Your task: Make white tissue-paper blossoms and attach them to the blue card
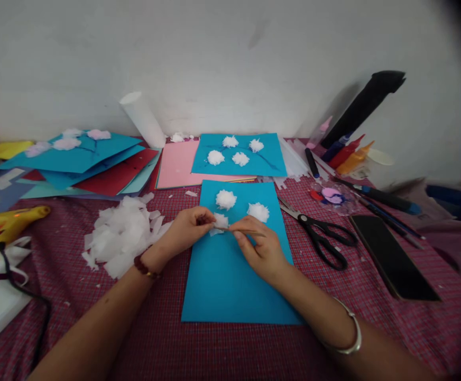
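Observation:
A blue paper sheet (230, 280) lies in front of me with two fluffy white paper puffs, one at the top middle (226, 199) and one at the right (258, 212). A third white puff (221, 220) sits between my hands, partly covered by fingers. My right hand (263, 248) is closed round a thin wooden stick (254, 233), whose tip points left to the third puff. My left hand (193, 227) pinches at the stick's tip, beside a small white paper piece (214, 232); the fingertips partly hide what they hold.
A heap of white paper strips (121, 233) lies left. Black-handled scissors (321, 233) and a phone (393, 256) lie right. Behind stands another blue sheet (236, 168) with several puffs. A yellow glue gun (12, 222) with a cable is far left; paint bottles (347, 153) stand back right.

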Tool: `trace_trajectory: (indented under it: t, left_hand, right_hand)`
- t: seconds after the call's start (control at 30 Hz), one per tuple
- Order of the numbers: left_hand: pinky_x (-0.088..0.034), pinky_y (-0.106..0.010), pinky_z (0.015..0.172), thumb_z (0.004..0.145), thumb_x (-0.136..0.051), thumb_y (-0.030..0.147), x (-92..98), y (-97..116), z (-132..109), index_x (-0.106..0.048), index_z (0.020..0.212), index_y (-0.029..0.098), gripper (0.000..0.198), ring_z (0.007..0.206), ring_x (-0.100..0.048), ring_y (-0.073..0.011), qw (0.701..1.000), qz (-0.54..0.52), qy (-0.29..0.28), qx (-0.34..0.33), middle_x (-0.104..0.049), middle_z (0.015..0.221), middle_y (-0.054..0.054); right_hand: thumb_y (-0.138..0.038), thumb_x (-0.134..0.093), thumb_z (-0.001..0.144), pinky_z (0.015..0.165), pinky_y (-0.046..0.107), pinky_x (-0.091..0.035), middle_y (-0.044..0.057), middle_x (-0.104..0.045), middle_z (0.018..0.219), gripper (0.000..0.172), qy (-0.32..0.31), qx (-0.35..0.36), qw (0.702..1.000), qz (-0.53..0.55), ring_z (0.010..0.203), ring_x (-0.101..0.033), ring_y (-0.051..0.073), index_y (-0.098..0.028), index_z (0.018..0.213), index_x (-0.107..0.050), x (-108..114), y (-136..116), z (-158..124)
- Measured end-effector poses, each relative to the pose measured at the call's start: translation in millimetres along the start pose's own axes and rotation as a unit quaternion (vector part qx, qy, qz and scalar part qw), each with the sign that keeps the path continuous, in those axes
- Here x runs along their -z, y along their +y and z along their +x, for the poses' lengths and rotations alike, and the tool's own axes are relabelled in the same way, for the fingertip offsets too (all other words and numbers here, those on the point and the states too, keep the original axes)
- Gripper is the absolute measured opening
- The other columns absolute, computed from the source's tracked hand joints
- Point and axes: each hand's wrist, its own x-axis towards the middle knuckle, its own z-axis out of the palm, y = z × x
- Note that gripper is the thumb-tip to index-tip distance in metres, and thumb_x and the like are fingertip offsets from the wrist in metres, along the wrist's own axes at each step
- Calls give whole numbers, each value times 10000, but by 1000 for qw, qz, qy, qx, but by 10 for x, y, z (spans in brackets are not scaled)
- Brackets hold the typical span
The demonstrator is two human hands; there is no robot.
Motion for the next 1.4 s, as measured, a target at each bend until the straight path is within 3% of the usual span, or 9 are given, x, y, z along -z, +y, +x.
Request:
trace_trajectory:
  t: [0.27, 0.5, 0.7, 0.8, 0.9, 1.0, 1.13, 1.27, 1.4]
  left_hand:
    - [-459, -305, 745, 786, -460, 100, 11, -48, -10, -611, 859, 172, 183, 835, -595, -177, 993, 91, 27, -67, -637, 872, -32]
    - [-463, -305, 763, 757, -443, 45, -11, -49, -34, -590, 887, 165, 230, 836, -587, -176, 991, 111, 45, -66, -619, 879, -44]
    - [-471, -287, 769, 730, -451, 14, -21, 19, -113, -613, 903, 177, 288, 858, -583, -169, 991, 97, 28, -87, -621, 930, -49]
    - [-474, -275, 759, 769, -480, 65, 84, -12, -129, -629, 913, 178, 236, 844, -595, -162, 991, 88, 54, -84, -642, 927, -50]
    - [-464, -284, 761, 816, -476, 140, 372, -125, -155, -639, 871, 170, 175, 823, -601, -164, 973, 138, 177, -47, -658, 874, -49]
    - [-450, -310, 756, 817, -489, 200, 746, -268, -226, -658, 817, 163, 173, 800, -605, -187, 940, 253, 225, 29, -674, 842, -64]
    - [-443, -303, 694, 781, -519, 219, 1060, -396, -368, -685, 779, 168, 173, 760, -617, -203, 937, 319, 110, 89, -697, 810, -68]
    - [-440, -332, 795, 744, -576, 240, 1085, -402, -447, -697, 887, 205, 191, 899, -619, -229, 930, 353, 72, 75, -700, 971, -68]
    - [-410, -380, 881, 772, -574, 265, 1000, -285, -434, -665, 1016, 208, 266, 1003, -585, -246, 911, 382, 149, 34, -665, 1086, -75]
  right_hand:
    - [-160, -422, 952, 765, 344, -442, 55, -638, 849, 197, -94, 127, 969, -190, 810, -572, 187, -187, 940, -617, 4, -72, -37]
    - [-156, -431, 934, 811, 386, -443, 68, -620, 846, 200, -136, 139, 956, -220, 826, -559, 213, -198, 943, -627, -34, -77, -94]
    - [-201, -478, 921, 713, 349, -479, 53, -640, 843, 147, 1, -10, 1000, -4, 799, -604, 203, -237, 953, -616, 50, -66, -47]
    - [-275, -496, 919, 611, 311, -484, 21, -606, 712, 119, 84, -172, 968, 162, 659, -595, 177, -224, 897, -602, 62, 43, -11]
    - [-345, -552, 885, 581, 294, -487, 3, -595, 657, 148, 95, -265, 919, 275, 602, -587, 164, -207, 872, -603, 29, 169, 18]
    - [-390, -607, 842, 579, 286, -488, 2, -609, 651, 198, 87, -299, 894, 322, 587, -592, 156, -193, 854, -617, -13, 232, 30]
    - [-432, -633, 810, 553, 283, -486, 5, -614, 630, 253, 73, -303, 887, 340, 554, -583, 152, -180, 834, -632, -37, 219, 25]
    - [-436, -628, 815, 550, 285, -486, 2, -608, 605, 255, 64, -303, 889, 337, 550, -583, 156, -182, 833, -627, -35, 217, 9]
    - [-428, -615, 829, 551, 284, -490, 5, -612, 610, 245, 64, -301, 892, 332, 558, -587, 157, -183, 843, -622, -28, 239, 9]
